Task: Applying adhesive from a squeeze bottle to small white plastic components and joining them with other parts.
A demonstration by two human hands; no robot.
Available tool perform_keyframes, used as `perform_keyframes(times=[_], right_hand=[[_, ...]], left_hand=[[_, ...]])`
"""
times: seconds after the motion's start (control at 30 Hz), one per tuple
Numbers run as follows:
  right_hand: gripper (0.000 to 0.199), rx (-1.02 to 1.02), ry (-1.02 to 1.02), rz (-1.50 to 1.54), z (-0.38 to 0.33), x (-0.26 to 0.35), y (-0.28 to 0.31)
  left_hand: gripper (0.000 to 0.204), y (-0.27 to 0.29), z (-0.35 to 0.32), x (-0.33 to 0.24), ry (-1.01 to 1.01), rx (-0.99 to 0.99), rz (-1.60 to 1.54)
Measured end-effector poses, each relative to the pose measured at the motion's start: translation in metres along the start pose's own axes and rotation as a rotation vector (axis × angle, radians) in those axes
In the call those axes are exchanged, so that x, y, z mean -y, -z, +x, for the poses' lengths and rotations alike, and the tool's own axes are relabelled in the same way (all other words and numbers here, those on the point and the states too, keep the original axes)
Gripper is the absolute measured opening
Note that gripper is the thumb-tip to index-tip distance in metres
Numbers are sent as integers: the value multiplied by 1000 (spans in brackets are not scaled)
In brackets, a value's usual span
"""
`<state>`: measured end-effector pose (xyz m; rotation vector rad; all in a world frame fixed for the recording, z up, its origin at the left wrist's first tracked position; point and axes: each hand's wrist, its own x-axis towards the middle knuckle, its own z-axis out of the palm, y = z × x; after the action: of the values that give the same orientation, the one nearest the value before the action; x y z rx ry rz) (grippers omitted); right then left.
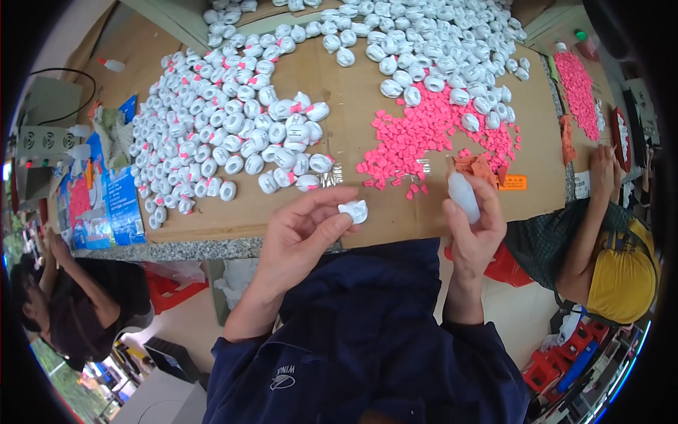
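Observation:
My left hand [300,233] pinches a small white rounded plastic piece [354,210] between thumb and fingers, just above the table's near edge. In my right hand [477,237] is a white squeeze bottle [462,196], its narrow tip pointing up and away from me. The bottle and the white piece are apart. Beyond my hands lies a heap of small pink pieces [402,145]. To the left spreads a large group of white rounded pieces [226,124], many with a pink part on them. More white pieces [431,46] are heaped at the far right, partly over the pink ones.
Cardboard [346,109] covers the table, which has a speckled stone edge [205,249]. A crumpled orange cloth [479,168] and an orange card [513,182] lie near my right hand. Co-workers sit on both sides; one person's hands [605,168] rest at the right table.

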<state>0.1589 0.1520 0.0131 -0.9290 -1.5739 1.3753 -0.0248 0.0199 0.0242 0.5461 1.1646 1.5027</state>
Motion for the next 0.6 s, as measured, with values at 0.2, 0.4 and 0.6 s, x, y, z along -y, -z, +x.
perform_keyframes(times=[0.2, 0.4, 0.6], right_hand=[[38, 33, 133, -263, 15, -26, -5], [34, -99, 229, -377, -6, -14, -2], [15, 80, 329, -701, -7, -16, -23]], left_hand=[[28, -9, -8, 16, 87, 27, -45], [28, -15, -9, 18, 136, 35, -8], [30, -19, -8, 25, 45, 2, 36]])
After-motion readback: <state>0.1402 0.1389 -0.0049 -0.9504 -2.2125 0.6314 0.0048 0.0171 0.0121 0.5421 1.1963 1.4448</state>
